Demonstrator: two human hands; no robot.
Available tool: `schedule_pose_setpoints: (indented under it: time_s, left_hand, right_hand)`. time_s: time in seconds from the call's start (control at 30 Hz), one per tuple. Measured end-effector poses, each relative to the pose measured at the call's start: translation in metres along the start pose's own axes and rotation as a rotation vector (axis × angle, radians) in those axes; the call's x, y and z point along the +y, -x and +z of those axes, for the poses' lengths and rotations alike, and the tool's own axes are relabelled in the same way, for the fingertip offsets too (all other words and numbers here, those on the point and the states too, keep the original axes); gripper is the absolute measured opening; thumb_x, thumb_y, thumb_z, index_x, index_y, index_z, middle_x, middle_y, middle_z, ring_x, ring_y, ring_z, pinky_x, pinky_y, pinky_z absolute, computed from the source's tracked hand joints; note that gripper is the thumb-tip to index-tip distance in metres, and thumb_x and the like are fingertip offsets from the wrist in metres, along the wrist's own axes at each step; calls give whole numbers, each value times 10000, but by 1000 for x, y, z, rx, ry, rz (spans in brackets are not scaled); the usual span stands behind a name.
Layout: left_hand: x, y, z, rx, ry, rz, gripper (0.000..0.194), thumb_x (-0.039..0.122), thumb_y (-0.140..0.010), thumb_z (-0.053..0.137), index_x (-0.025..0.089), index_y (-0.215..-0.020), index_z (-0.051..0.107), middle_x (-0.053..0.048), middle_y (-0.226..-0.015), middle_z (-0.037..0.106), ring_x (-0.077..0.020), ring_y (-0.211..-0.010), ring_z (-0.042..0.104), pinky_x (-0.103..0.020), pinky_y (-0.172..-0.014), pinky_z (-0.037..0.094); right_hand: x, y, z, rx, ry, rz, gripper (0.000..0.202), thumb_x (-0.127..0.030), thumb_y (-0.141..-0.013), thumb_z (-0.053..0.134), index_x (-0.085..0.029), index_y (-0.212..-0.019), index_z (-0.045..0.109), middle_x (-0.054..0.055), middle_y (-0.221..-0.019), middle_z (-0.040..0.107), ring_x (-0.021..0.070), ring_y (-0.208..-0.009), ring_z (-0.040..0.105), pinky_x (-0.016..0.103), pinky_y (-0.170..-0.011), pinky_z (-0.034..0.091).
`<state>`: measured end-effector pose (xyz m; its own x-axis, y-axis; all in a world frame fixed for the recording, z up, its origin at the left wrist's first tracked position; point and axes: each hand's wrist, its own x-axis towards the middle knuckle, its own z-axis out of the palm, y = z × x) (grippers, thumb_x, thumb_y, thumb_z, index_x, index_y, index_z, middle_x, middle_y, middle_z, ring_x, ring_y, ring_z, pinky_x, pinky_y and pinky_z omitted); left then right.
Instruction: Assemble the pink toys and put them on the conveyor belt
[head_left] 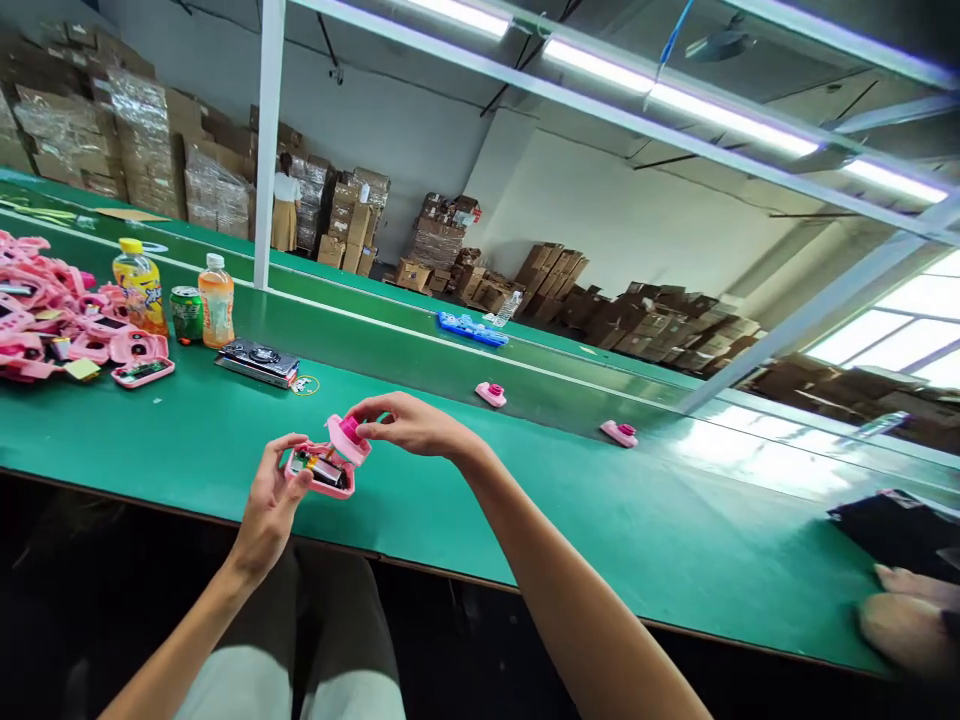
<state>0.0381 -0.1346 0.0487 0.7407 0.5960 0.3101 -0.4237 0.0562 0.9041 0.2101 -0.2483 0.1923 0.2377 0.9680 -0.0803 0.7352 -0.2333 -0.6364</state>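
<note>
My left hand (pixel 271 495) grips a pink toy camera's open back shell (pixel 341 491), thumb on the near side. Inside the shell lie a silvery battery (pixel 327 471) and a green circuit board (pixel 298 462). In my right hand (pixel 397 422), the fingers pinch the magenta lens on the pink front cover (pixel 346 438). That cover is tilted up over the shell, close to its far edge; whether wires join the two I cannot tell. Both parts are above the green table (pixel 427 500), near its front edge.
Pink camera parts (pixel 67 310) are heaped at the left, beside two drink bottles (pixel 217 300) and a green can (pixel 186 315). A dark box (pixel 259 362) lies behind my hands. Two pink cameras (pixel 491 394) sit on the conveyor side. Another person's hand (pixel 904 625) is at the right.
</note>
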Motion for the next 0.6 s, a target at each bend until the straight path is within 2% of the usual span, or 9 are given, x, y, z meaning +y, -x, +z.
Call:
schedule_pose_setpoints:
  time_s: [0.1, 0.23, 0.4, 0.43, 0.47, 0.53, 0.6]
  left_hand:
    - [9, -5, 12, 29, 182, -60, 454, 543, -973, 542, 240, -1307, 498, -78, -1292, 622, -201, -1106, 654, -289, -908, 541]
    - [27, -15, 24, -62, 354, -119, 479, 545, -944, 595, 209, -1284, 564, -80, -1266, 667, -224, -1097, 676, -306, -866, 581]
    - [47, -21, 30, -174, 388, -141, 514, 529, -928, 634, 134, -1257, 608, -109, -1061, 751, -280, -939, 732, -437, -839, 616]
    - [49, -21, 31, -170, 395, -131, 507, 521, -929, 636, 127, -1247, 611, -112, -1034, 756, -288, -928, 734, -458, -840, 616]
    - [51, -21, 32, -150, 406, -114, 495, 513, -928, 641, 122, -1230, 616, -117, -1037, 757, -296, -940, 733, -471, -846, 615]
    - [53, -20, 35, -82, 421, -80, 473, 507, -930, 638, 121, -1203, 621, -129, -1097, 747, -300, -983, 725, -476, -878, 603]
    - [51, -19, 37, -29, 409, -73, 471, 515, -940, 620, 130, -1212, 612, -130, -1158, 730, -284, -1019, 715, -458, -925, 580]
  right_hand:
    - [-25, 16, -7, 40, 8, -128, 266, -244, -913, 633, -215, -1157, 733, 7, -1078, 748, 151, -964, 644, 269, -856, 497]
    - [-56, 18, -26, -69, 64, -185, 282, -211, -917, 624, -231, -1176, 732, -2, -1115, 745, 146, -986, 661, 257, -851, 499]
    - [-75, 7, -49, -238, 94, -182, 281, -138, -881, 637, -223, -1120, 756, -32, -1063, 757, 107, -908, 661, 212, -796, 477]
    - [-77, 8, -49, -192, 89, -172, 272, -132, -868, 652, -209, -1106, 759, -27, -1062, 755, 105, -900, 660, 206, -779, 468]
    - [-77, 11, -45, -79, 97, -154, 235, -148, -863, 671, -189, -1075, 765, -19, -1031, 755, 103, -873, 657, 201, -751, 456]
    - [-76, 24, -25, 278, 154, -89, 167, -274, -899, 679, -142, -919, 780, -5, -846, 739, 95, -735, 620, 207, -668, 409]
    - [-70, 41, 7, 599, 236, -1, 431, -462, -956, 601, -133, -722, 752, 6, -645, 665, 103, -612, 547, 244, -614, 356]
